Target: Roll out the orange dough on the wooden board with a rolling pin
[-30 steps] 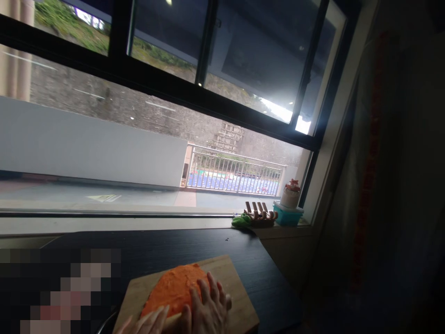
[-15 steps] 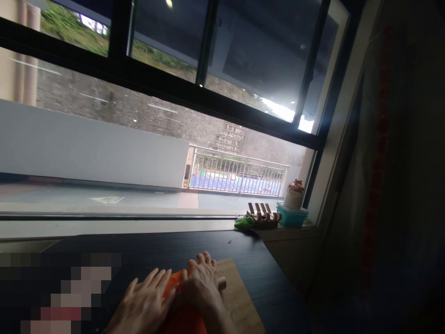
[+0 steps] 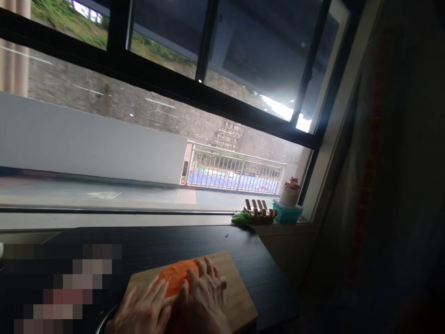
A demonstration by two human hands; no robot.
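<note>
Orange dough (image 3: 180, 274), flattened and slightly uneven on its surface, lies on a wooden board (image 3: 239, 297). The left hand (image 3: 141, 308) and right hand (image 3: 205, 290) rest unclenched, fingers extended, over a rolling pin (image 3: 224, 282) (its pale end shows at right). Bare board flanks the dough left and right; dark tabletop (image 3: 274, 278) lies open beyond the board's far and right edges.

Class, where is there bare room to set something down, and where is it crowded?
Free: the dark table between the board and the sill, left of the specks; also right of the board. Crowded: the board's middle, under the left hand, right hand, rod and orange sheet; the sill near the teal box.
</note>
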